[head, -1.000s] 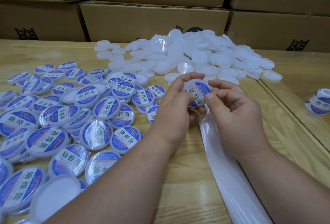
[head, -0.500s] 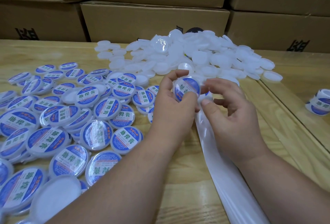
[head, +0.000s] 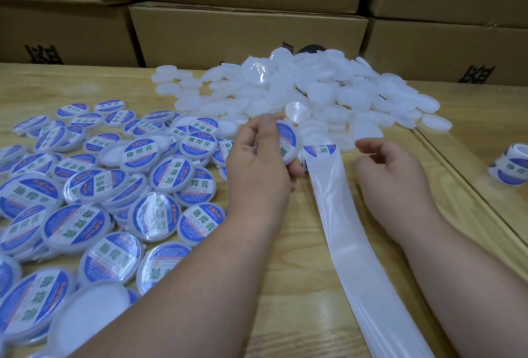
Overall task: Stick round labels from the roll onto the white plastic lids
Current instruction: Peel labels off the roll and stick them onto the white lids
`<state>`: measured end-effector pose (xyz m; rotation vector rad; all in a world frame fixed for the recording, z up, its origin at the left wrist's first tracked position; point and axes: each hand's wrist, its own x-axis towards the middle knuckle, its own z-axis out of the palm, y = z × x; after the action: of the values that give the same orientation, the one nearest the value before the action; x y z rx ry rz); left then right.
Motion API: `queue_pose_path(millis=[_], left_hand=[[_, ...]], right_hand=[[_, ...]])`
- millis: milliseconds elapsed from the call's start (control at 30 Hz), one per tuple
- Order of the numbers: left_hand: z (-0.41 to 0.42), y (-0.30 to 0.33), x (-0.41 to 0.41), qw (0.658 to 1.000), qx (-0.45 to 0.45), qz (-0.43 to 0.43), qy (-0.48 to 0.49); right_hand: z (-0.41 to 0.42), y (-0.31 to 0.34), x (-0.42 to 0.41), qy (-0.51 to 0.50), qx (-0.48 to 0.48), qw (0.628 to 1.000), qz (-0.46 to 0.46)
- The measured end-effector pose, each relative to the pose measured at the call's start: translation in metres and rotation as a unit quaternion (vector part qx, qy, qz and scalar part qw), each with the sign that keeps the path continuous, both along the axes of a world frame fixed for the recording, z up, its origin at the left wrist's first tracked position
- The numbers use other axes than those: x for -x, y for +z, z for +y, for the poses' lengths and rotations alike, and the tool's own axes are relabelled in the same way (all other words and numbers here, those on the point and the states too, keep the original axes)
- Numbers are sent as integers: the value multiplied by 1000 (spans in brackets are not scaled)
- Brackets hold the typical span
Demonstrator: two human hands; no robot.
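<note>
My left hand (head: 258,169) grips a labelled white lid (head: 288,143) between thumb and fingers, tilted on edge above the table. My right hand (head: 391,175) hovers to the right of it with fingers loosely curled, holding nothing. Between the hands runs the white backing strip (head: 340,215) of the label roll, and a blue round label (head: 320,149) sits at its far end. A heap of plain white lids (head: 328,92) lies beyond the hands. Labelled lids (head: 120,186) cover the left side of the table.
Stacked cardboard boxes (head: 245,29) wall off the back of the wooden table (head: 285,286). A roll of blue labels (head: 511,166) sits at the far right beyond a seam in the tabletop. The backing strip trails off toward the near edge.
My right hand let go of the lid and drew away to the right. My left hand kept the labelled lid and swung it left, uncovering the label on the strip.
</note>
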<state>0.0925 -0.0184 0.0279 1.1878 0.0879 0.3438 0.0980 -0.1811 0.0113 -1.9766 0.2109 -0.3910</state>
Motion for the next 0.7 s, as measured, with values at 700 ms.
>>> queue_pose_path(millis=[700], left_hand=[[-6,-16,1,946,-311,29,-86]], right_hand=[[1,0,-5,28,94,995,23]])
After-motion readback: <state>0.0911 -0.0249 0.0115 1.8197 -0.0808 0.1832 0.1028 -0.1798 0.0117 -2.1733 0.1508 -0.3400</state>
